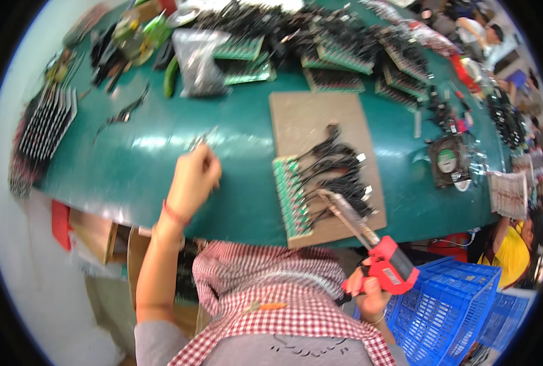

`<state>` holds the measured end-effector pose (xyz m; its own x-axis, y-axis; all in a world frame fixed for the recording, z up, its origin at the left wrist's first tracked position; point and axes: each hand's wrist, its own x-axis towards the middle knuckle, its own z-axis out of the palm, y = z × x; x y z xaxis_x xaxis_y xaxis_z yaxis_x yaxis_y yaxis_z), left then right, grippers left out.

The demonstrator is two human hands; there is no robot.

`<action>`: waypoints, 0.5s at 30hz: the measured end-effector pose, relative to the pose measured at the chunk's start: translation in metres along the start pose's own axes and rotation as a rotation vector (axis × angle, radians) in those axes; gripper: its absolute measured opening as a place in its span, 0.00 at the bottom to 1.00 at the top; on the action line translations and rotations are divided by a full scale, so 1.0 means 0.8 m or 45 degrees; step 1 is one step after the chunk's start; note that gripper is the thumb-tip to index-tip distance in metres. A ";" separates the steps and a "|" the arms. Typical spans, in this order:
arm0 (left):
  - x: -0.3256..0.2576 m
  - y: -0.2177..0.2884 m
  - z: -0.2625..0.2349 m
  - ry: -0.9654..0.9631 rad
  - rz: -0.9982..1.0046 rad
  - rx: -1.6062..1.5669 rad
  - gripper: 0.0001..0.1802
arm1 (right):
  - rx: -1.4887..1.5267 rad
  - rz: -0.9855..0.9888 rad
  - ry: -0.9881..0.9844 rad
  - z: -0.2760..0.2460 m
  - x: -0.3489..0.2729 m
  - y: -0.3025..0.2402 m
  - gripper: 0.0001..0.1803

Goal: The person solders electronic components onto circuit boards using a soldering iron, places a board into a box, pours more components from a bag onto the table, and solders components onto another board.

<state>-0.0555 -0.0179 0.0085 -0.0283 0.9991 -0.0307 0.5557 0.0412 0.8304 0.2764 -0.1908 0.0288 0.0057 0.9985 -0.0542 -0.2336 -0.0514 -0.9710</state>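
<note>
My right hand (374, 300) grips the handle of a red and black soldering gun (386, 263). Its metal tip points up and left over the black cables (338, 168). Those cables run from a green circuit board panel (291, 201), which lies along the left edge of a brown board (320, 113). Out on the green tabletop, my left hand (193, 175) is closed, fingers curled together over a few small shiny pieces (203, 139). Whatever it pinches is too small and blurred to make out.
Across the back lie stacked circuit panels with black cables (344, 55), a plastic bag of grey parts (199, 64) and a long green object (170, 77). Upright panels (48, 122) stand far left. A round fan (447, 160) sits right. Blue crates (439, 305) stand by my right side.
</note>
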 end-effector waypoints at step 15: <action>-0.143 0.104 0.083 -0.714 -0.312 -1.134 0.06 | -0.239 0.126 -0.195 0.071 0.054 -0.023 0.22</action>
<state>0.0490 -0.1285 0.0445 0.4539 0.8340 -0.3137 -0.2237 0.4475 0.8659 0.2256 -0.1454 0.0577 -0.1589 0.9788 -0.1291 -0.0407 -0.1372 -0.9897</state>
